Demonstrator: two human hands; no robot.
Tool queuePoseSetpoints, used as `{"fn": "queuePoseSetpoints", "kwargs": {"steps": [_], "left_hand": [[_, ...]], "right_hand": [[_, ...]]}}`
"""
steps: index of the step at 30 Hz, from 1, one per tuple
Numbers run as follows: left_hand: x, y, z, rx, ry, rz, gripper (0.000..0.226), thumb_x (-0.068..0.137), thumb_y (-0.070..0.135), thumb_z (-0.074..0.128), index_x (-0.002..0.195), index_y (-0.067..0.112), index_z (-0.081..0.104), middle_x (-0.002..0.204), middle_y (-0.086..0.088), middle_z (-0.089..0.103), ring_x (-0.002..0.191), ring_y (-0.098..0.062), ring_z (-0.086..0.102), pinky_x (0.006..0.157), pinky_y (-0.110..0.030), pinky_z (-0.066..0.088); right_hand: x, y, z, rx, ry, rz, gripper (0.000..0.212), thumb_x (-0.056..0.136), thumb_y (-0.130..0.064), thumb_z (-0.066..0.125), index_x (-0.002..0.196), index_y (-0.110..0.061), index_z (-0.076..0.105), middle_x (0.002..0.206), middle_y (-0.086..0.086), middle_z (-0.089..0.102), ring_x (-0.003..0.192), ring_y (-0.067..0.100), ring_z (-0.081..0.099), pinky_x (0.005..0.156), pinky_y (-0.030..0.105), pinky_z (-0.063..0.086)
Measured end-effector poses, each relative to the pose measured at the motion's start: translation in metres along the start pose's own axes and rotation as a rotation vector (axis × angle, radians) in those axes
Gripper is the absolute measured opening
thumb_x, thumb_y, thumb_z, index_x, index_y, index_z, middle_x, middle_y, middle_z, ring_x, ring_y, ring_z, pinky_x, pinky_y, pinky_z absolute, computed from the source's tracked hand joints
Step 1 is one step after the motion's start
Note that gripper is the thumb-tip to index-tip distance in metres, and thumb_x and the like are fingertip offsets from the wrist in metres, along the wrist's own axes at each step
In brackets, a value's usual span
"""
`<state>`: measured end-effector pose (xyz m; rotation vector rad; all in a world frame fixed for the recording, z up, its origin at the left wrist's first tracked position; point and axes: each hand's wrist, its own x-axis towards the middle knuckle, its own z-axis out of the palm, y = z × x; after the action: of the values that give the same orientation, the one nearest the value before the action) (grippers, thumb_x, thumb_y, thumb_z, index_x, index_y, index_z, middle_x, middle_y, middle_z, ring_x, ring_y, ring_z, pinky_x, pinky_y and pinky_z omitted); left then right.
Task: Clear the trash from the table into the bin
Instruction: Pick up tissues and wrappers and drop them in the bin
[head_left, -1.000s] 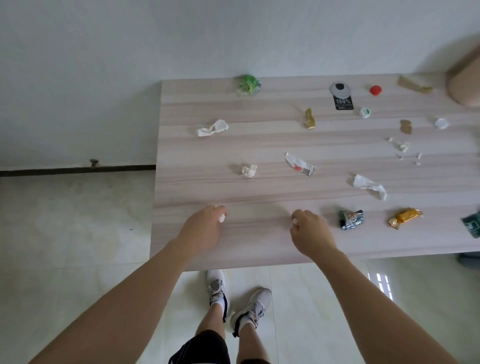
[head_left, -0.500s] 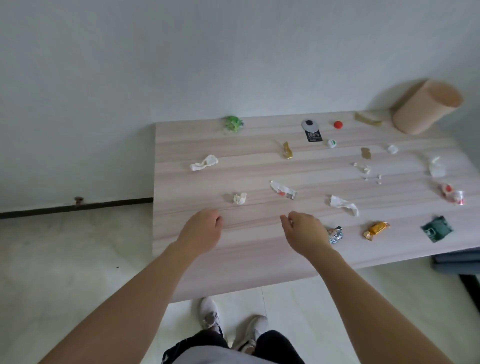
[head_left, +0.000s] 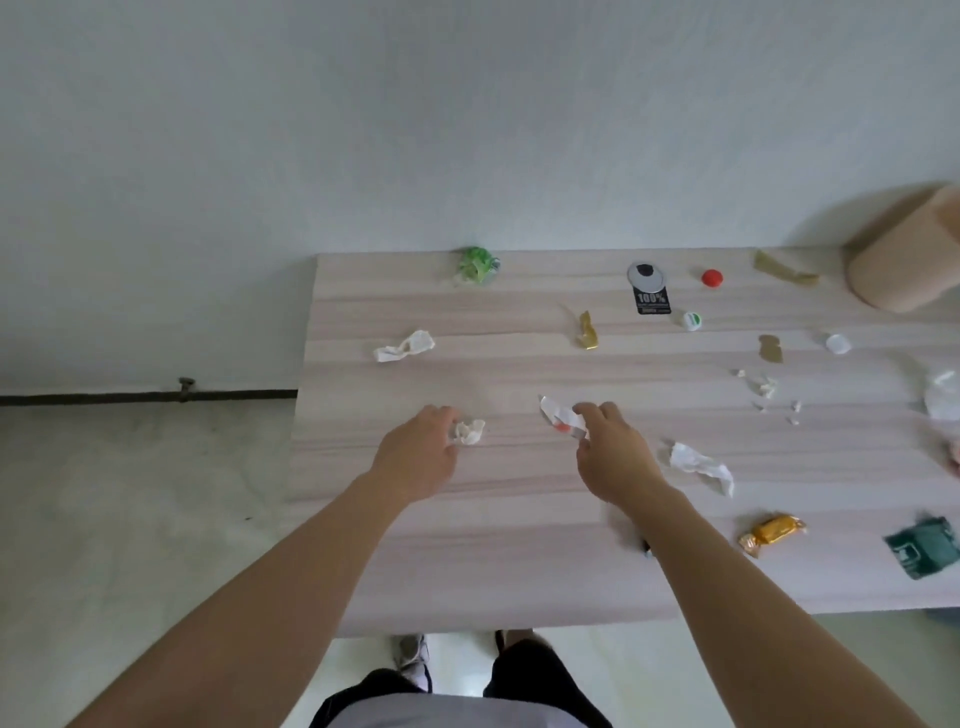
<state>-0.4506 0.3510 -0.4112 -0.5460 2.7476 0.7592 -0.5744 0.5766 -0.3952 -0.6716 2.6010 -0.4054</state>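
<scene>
Trash is scattered over a pale wooden table. My left hand reaches a crumpled white paper wad; its fingertips touch the wad's left side, and the wad still rests on the table. My right hand has thumb and forefinger pinched on the near end of a white wrapper with a red mark. The tan cylindrical bin lies tilted at the far right corner, cut off by the frame edge.
A torn white tissue, a gold candy and a green packet lie to the right. Farther back are twisted white paper, a green wrapper, a gold strip, a black tag and a red cap.
Both hands have moved away from the table's front edge toward its middle. The left now touches the paper wad and the right is on the red-marked wrapper. The view has shifted.
</scene>
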Motion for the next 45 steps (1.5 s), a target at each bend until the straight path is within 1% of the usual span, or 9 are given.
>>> {"fn": "queuePoseSetpoints", "kwargs": {"steps": [3,8,13,15,18,28,32,41,45], "left_hand": [[0.014,0.003,0.011,0.027,-0.021,-0.066,0.038,0.087,0.027,0.056,0.124,0.026,0.048,0.116,-0.001,0.049,0.099,-0.024,0.059,0.075,-0.033,0.045],[0.034,0.004,0.031,0.011,-0.042,-0.162,0.034,0.085,0.027,0.055,0.118,0.032,0.048,0.108,-0.002,0.043,0.091,-0.026,0.059,0.068,-0.031,0.042],[0.048,0.008,0.049,0.001,-0.036,-0.223,0.031,0.083,0.030,0.057,0.112,0.032,0.050,0.107,-0.004,0.043,0.091,-0.030,0.060,0.071,-0.035,0.047],[0.052,0.009,0.056,0.002,-0.016,-0.223,0.027,0.084,0.031,0.058,0.110,0.030,0.052,0.106,-0.004,0.043,0.090,-0.030,0.059,0.069,-0.033,0.044],[0.054,0.008,0.062,-0.003,0.031,-0.195,0.019,0.086,0.030,0.057,0.105,0.024,0.054,0.104,-0.005,0.045,0.087,-0.031,0.059,0.065,-0.035,0.045],[0.055,0.010,0.063,-0.044,0.058,-0.229,0.012,0.089,0.030,0.055,0.095,0.019,0.054,0.098,-0.003,0.052,0.090,-0.027,0.057,0.068,-0.035,0.043],[0.052,0.007,0.060,-0.061,0.033,-0.270,0.010,0.086,0.028,0.055,0.086,0.020,0.049,0.090,-0.001,0.051,0.087,-0.028,0.056,0.067,-0.034,0.040],[0.043,0.007,0.037,-0.187,0.104,-0.271,0.017,0.080,0.017,0.058,0.074,0.017,0.042,0.077,0.000,0.046,0.070,-0.024,0.046,0.062,-0.031,0.030],[0.036,0.003,0.022,-0.224,0.129,-0.258,0.011,0.079,0.016,0.055,0.077,0.020,0.044,0.071,0.002,0.054,0.068,-0.022,0.051,0.058,-0.031,0.034]], "right_hand": [[0.024,0.017,0.003,-0.004,-0.081,-0.033,0.046,0.092,-0.009,0.049,0.136,-0.021,0.039,0.124,0.009,0.044,0.092,0.032,0.060,0.081,0.044,0.052],[0.057,0.033,0.009,-0.055,-0.196,-0.125,0.055,0.093,-0.008,0.053,0.140,-0.028,0.035,0.124,0.006,0.042,0.089,0.024,0.057,0.079,0.034,0.053],[0.079,0.041,0.019,-0.073,-0.267,-0.198,0.054,0.092,-0.008,0.055,0.138,-0.030,0.037,0.118,0.004,0.041,0.082,0.018,0.055,0.076,0.032,0.055],[0.083,0.044,0.024,-0.078,-0.274,-0.225,0.043,0.094,-0.016,0.056,0.133,-0.028,0.042,0.115,0.004,0.041,0.081,0.020,0.055,0.074,0.034,0.054],[0.087,0.050,0.032,-0.093,-0.252,-0.257,0.029,0.093,-0.016,0.058,0.121,-0.021,0.052,0.109,0.005,0.042,0.075,0.022,0.051,0.068,0.032,0.047],[0.092,0.054,0.037,-0.102,-0.220,-0.291,0.009,0.095,-0.017,0.057,0.101,-0.012,0.061,0.094,0.004,0.051,0.077,0.024,0.055,0.066,0.029,0.040],[0.096,0.051,0.035,-0.133,-0.261,-0.297,0.010,0.094,-0.020,0.058,0.097,-0.012,0.063,0.091,0.002,0.052,0.081,0.025,0.057,0.067,0.027,0.037],[0.093,0.025,0.013,-0.064,-0.245,-0.239,0.026,0.095,-0.032,0.052,0.077,-0.013,0.051,0.077,0.001,0.050,0.067,0.019,0.052,0.060,0.028,0.039],[0.093,0.006,0.003,-0.045,-0.214,-0.195,0.022,0.090,-0.021,0.051,0.071,-0.013,0.044,0.069,-0.001,0.048,0.063,0.019,0.047,0.053,0.027,0.034]]}}
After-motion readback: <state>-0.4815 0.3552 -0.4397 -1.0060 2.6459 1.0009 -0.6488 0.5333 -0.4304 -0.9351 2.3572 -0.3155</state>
